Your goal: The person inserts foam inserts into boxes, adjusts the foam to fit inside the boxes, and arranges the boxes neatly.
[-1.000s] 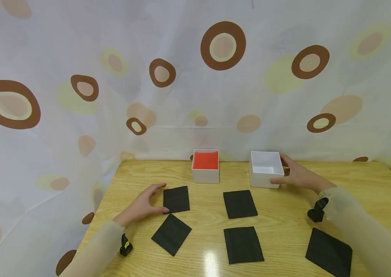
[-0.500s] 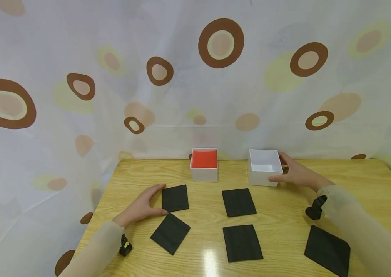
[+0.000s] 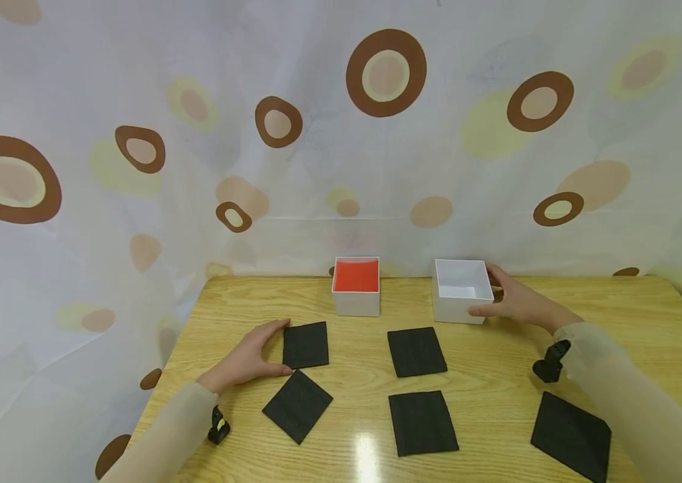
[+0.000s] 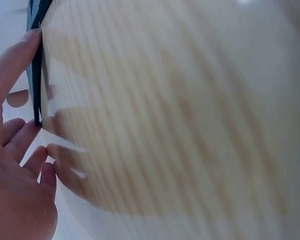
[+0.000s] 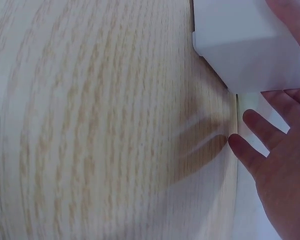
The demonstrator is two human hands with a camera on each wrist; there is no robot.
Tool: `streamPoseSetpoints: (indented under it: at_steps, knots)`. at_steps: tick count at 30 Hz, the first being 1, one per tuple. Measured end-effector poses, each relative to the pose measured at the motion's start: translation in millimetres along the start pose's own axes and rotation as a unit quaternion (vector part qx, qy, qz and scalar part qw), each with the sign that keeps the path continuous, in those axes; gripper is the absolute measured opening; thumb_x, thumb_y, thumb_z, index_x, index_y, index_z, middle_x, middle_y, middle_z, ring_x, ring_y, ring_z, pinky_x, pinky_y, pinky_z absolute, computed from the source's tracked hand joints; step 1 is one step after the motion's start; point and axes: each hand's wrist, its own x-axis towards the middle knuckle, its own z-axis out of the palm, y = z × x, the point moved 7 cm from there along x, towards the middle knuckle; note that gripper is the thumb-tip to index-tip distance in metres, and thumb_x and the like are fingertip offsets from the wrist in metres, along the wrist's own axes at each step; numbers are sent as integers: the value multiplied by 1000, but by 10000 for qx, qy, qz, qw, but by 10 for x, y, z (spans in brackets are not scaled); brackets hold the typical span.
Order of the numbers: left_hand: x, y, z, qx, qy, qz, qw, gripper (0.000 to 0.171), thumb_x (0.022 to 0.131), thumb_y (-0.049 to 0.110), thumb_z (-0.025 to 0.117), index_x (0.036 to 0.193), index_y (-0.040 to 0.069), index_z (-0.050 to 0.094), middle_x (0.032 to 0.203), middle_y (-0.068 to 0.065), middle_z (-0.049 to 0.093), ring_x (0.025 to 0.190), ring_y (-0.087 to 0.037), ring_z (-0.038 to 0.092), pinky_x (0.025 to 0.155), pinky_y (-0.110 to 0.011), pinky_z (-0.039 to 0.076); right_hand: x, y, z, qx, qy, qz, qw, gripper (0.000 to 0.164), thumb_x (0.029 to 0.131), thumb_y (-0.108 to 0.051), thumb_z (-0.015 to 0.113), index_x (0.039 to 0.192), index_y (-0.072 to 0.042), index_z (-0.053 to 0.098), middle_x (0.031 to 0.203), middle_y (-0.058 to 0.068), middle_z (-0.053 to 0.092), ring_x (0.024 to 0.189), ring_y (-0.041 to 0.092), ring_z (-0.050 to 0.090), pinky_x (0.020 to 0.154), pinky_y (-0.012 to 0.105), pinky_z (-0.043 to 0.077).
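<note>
At the left of the table, my left hand (image 3: 248,357) rests by a thin black square (image 3: 306,345). Its thumb and index finger touch or nearly touch two corners, spread along the left edge. The left wrist view shows the square edge-on as a dark strip (image 4: 36,80) beside the thumb. My right hand (image 3: 522,305) holds a small white box (image 3: 458,310) by its right side, thumb at the front and fingers behind. That box is open-topped, with no contents visible. In the right wrist view, the white box (image 5: 245,55) stands on the wood between thumb and fingers.
A second white box (image 3: 357,305) with red material (image 3: 356,276) inside stands left of the held one. More black squares lie flat: one near the left hand (image 3: 297,406), two mid-table (image 3: 417,352), (image 3: 423,423), one by the right forearm (image 3: 571,436). A patterned curtain (image 3: 311,174) hangs behind.
The head view has shifted slightly. Both hands, the boxes and the black squares keep their places relative to one another.
</note>
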Motion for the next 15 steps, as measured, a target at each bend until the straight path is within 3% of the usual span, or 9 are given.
streamPoseSetpoints:
  at_steps: [10,15]
  knots:
    - [7,46,-9,236,-24,102,9997,96,86,40,86,160,4,37,160,-18,43,149,-43,35,119,-64,29,-23,-80,3,-33,-55,-79,9999,111,91,-32,82,163,0,3,157,34,30,132,49,47,105,63,44]
    - [22,58,-8,486,-43,118,9987,95,86,40,86,160,5,38,153,-18,45,144,-42,40,115,-64,34,-27,-104,-7,74,-60,-241,9997,116,92,-27,81,164,0,-5,160,36,23,139,52,39,109,67,40]
